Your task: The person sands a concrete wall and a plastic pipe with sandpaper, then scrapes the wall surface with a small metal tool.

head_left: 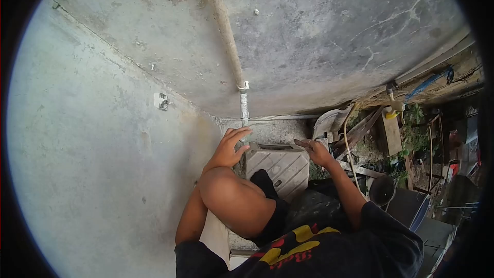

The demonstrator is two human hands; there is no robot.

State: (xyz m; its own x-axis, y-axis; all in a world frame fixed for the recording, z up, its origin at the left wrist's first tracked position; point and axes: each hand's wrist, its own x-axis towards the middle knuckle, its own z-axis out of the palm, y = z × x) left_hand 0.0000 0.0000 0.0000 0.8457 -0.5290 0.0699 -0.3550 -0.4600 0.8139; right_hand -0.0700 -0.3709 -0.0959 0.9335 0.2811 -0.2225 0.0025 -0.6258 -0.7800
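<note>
Nearest is the dark shirt (pixel 339 249), then the bare knee (pixel 221 190) and, beyond it, a grey stool (pixel 288 167) with slanting grooves. Of the hands, the left hand (pixel 226 149) is ungripped, fingers and thumb spread beside the foot of the pipe (pixel 225 25); whether it touches is unclear. The right hand (pixel 318 153) sits at the stool's far right corner, fingers bent; I cannot tell whether it grasps anything. The pipe stands against the grey wall (pixel 329 31), its long axis running upward from behind the stool, leaning slightly left in view.
</note>
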